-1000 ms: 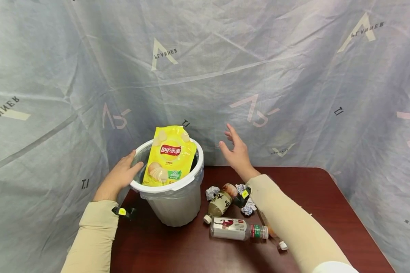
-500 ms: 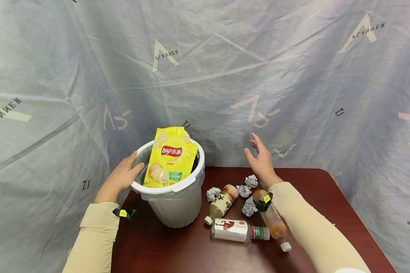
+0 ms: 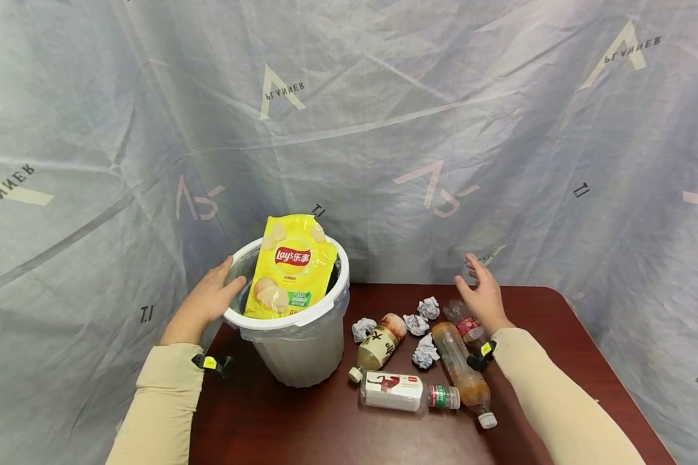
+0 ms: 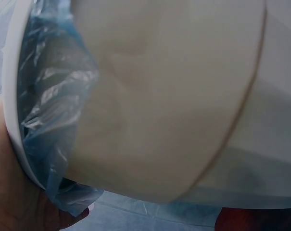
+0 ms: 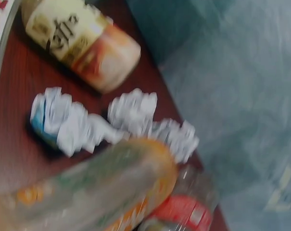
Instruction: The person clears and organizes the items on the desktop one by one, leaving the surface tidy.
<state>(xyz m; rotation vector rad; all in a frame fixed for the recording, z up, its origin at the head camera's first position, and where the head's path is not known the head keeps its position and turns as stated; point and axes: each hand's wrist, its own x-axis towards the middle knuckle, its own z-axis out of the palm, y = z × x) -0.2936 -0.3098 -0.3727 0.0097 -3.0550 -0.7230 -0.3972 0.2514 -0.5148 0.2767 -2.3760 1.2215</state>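
Observation:
In the head view my left hand holds the white rim of a ribbed trash bin, thumb over the opening. The left wrist view shows fingertips reaching past the rim beside the bin's clear liner. A yellow Lay's chip bag sticks up out of the bin. At the right, my right hand is empty with fingers spread, above a clear bottle with a red label. An orange-tinted plastic bottle lies just left of that wrist.
Crumpled paper balls lie mid-table. Near them are a cream-labelled bottle and a clear bottle with a white label. A grey cloth backdrop hangs behind the dark red table.
My right hand has moved right and downward, from beside the bin to over the red-labelled bottle, uncovering both right-hand bottles. My left hand and the bin stay in place.

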